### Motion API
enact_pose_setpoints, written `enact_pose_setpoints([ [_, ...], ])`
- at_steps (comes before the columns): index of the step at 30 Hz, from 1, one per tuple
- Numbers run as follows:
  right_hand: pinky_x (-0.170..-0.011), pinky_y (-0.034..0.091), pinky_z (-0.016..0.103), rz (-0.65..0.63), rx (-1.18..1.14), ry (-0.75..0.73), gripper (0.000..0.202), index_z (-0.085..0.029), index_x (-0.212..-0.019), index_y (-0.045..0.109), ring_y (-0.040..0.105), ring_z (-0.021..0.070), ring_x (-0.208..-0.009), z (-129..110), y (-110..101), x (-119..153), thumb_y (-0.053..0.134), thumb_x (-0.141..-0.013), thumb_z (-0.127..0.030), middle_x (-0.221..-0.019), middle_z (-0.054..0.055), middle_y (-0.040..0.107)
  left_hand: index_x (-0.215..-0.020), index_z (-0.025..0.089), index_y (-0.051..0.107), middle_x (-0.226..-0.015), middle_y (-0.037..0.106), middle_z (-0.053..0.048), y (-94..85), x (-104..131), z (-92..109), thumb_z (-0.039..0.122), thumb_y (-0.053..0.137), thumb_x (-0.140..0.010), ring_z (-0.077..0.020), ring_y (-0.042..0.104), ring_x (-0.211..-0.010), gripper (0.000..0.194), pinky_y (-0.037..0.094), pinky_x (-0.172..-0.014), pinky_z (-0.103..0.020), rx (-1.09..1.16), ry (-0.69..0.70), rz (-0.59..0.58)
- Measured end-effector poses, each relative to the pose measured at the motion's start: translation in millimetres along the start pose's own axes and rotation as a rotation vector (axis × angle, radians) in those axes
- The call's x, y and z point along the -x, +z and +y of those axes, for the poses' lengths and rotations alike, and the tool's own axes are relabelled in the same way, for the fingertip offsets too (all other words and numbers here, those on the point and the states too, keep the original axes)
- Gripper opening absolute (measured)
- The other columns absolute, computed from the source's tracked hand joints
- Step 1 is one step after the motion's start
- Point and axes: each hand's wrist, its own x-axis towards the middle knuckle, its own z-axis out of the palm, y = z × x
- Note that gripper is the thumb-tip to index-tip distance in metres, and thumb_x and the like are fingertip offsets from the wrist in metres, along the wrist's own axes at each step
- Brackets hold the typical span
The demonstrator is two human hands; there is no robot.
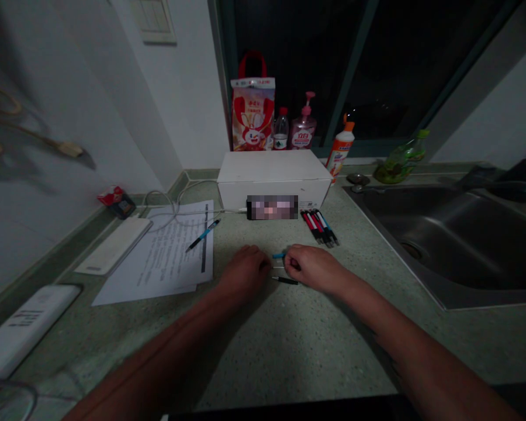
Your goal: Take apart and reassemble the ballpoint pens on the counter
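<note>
My left hand (246, 268) rests on the counter with its fingers curled, near the left end of a thin pale rod (279, 268). Facing it, my right hand (309, 266) is closed in a pinch at the rod's other end; what it holds is too small to make out. Between the hands lies a short blue pen part (279, 255). A black pen part (284, 280) with a pointed tip lies just below them. Several pens (319, 227) are side by side behind my right hand. One blue and black pen (203, 235) lies on the printed paper.
A white box (272, 169) stands at the back with a phone (272, 207) against it. Printed sheets (170, 257) and white devices lie left, with cables. A metal sink (460, 234) is at the right. Bottles and a red bag (253, 114) stand by the window.
</note>
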Motion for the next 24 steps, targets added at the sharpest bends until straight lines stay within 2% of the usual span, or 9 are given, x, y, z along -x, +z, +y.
enact_pose_setpoints([
  [5,-0.066,0.036,0.029,0.046,-0.009,-0.019,0.006,-0.021,-0.087,0.067,0.06,0.0171,-0.076,-0.5,-1.6,-0.8,0.063,-0.09,-0.018,-0.088,0.003,0.067,-0.092,0.017,0.073,-0.096,0.07,-0.009,2.4,0.3,5.6,0.016,0.058,-0.092,-0.0261,0.062,-0.096,0.015,0.048,-0.087,-0.038,-0.006,0.005,0.071],
  [10,-0.069,0.04,0.029,0.164,0.07,0.013,0.016,-0.021,-0.109,0.069,0.065,0.0197,-0.087,4.2,-4.0,-2.8,0.059,-0.098,-0.025,-0.105,0.007,0.068,-0.099,0.016,0.074,-0.101,0.071,-0.01,9.0,-6.8,9.3,0.017,0.059,-0.095,-0.0265,0.062,-0.1,0.016,0.048,-0.091,-0.039,-0.009,0.052,0.083],
  [17,-0.066,0.039,0.028,0.102,0.187,0.06,0.014,-0.022,-0.103,0.072,0.066,0.0185,-0.086,6.0,-0.8,-5.4,0.059,-0.098,-0.024,-0.103,0.005,0.067,-0.089,0.018,0.075,-0.093,0.071,-0.008,9.9,-14.0,13.3,0.017,0.059,-0.094,-0.0247,0.062,-0.094,0.017,0.048,-0.087,-0.037,-0.053,0.002,0.052],
  [24,-0.067,0.04,0.029,0.073,0.213,0.075,0.015,-0.022,-0.102,0.072,0.068,0.0195,-0.087,3.3,-5.9,-4.1,0.058,-0.098,-0.023,-0.103,0.005,0.068,-0.089,0.018,0.074,-0.091,0.07,-0.007,11.1,-12.0,16.7,0.02,0.067,-0.09,-0.0239,0.062,-0.093,0.007,0.049,-0.086,-0.036,-0.062,-0.027,0.096],
])
